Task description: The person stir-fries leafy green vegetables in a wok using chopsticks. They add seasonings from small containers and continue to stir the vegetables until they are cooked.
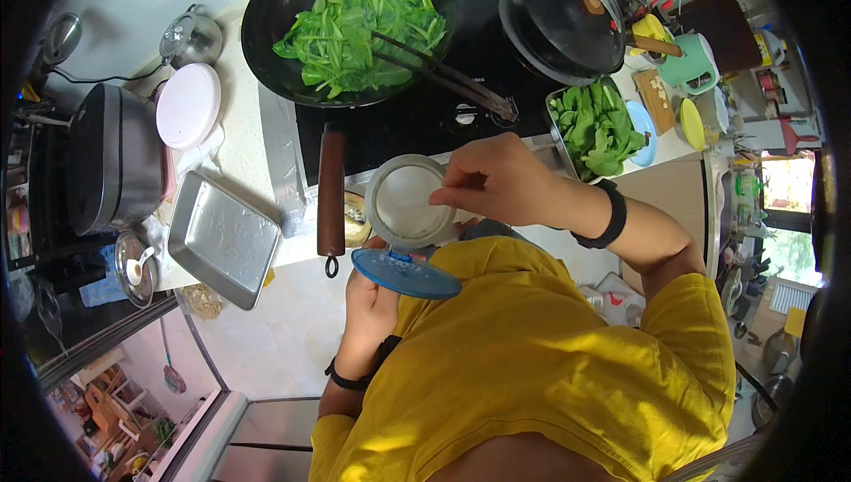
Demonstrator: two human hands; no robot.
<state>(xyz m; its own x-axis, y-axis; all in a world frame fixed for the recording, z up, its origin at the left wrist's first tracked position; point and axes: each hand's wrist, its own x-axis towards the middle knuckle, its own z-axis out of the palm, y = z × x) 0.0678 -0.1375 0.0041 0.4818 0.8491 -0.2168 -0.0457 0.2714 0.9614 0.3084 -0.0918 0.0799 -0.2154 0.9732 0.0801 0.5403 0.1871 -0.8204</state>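
Observation:
My left hand (pixel 368 305) is closed round a round clear jar (pixel 409 203) in front of my body, its hinged blue lid (pixel 408 274) flipped back towards me. White stuff, like salt or another fine seasoning, shows inside. Over the jar's right rim my right hand (pixel 496 182) is closed in a pinch; whatever its fingertips hold cannot be made out. Beyond the jar, a black wok (pixel 261 34) with a brown wooden handle (pixel 331 194) holds a heap of green leafy vegetables (pixel 355 30). Dark chopsticks (pixel 452 83) rest in the greens and across the wok's rim.
The wok stands on a black hob (pixel 487 47); a lidded pan (pixel 567 21) is at its right. Nearer, a metal tray holds more greens (pixel 598 132). To the left are an empty metal tray (pixel 222 247), a pink round lid (pixel 189 107), a kettle (pixel 191 39) and a dark cooker (pixel 124 158).

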